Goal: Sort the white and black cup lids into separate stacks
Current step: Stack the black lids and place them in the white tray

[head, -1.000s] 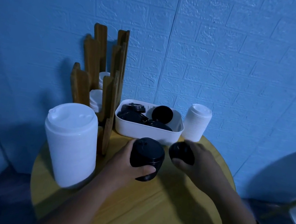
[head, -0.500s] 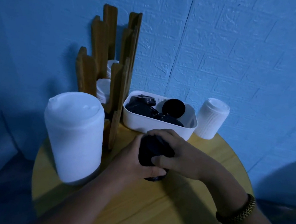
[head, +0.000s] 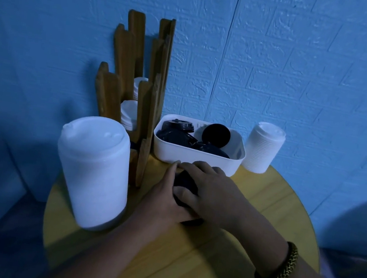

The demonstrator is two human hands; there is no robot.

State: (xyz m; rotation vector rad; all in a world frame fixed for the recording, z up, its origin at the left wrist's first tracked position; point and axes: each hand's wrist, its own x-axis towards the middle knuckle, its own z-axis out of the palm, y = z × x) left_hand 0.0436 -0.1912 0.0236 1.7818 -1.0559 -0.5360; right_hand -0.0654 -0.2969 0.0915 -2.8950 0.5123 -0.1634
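A stack of black lids (head: 185, 182) stands on the round wooden table (head: 261, 214), mostly hidden under my hands. My left hand (head: 165, 198) grips its left side. My right hand (head: 209, 186) lies over its top, fingers curled round the uppermost black lid. A tall stack of white lids (head: 93, 169) stands at the left. A smaller stack of white lids (head: 263, 148) stands at the back right. Loose black lids (head: 215, 135) lie in the white bin (head: 189, 156) behind my hands.
A wooden slotted holder (head: 136, 81) with a few white lids in it stands at the back left against the blue wall. The table edge curves close on the right and front.
My right hand carried a black lid leftward onto the black stack held by my left hand and now covers its top. The view has tilted down a little.
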